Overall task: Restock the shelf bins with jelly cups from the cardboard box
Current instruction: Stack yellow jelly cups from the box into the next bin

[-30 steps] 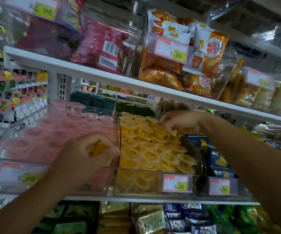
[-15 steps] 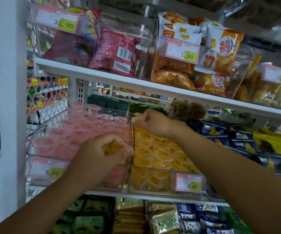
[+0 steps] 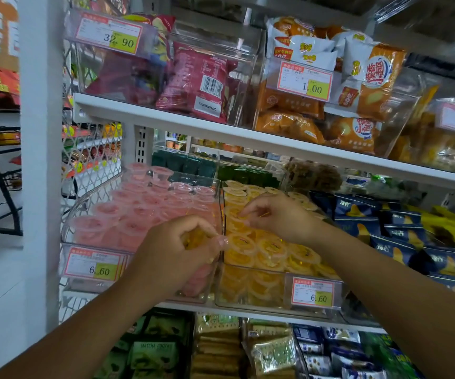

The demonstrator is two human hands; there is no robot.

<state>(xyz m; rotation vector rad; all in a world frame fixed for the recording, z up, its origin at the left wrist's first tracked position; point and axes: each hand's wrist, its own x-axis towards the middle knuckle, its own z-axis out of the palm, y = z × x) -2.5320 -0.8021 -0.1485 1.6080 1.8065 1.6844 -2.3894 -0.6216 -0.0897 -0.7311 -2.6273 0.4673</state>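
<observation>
A clear bin (image 3: 251, 303) on the middle shelf holds several yellow jelly cups (image 3: 271, 248). To its left stands a clear bin (image 3: 69, 236) full of pink jelly cups (image 3: 136, 214). My left hand (image 3: 171, 255) grips a few yellow jelly cups (image 3: 193, 239) in front of the divider between the two bins. My right hand (image 3: 278, 214) hovers over the yellow bin with loosely curled fingers, the tips touching the top cups. The cardboard box is out of view.
The white shelf (image 3: 220, 132) above carries bins of red and orange snack packs. Blue packets (image 3: 401, 242) fill the bin to the right. Below sit matcha cookie packs (image 3: 152, 351). A white post (image 3: 41, 160) stands at the left.
My right hand has come forward from the back of the yellow bin to its middle, and its fingers have loosened. My left hand still grips its yellow cups. The view has shifted left.
</observation>
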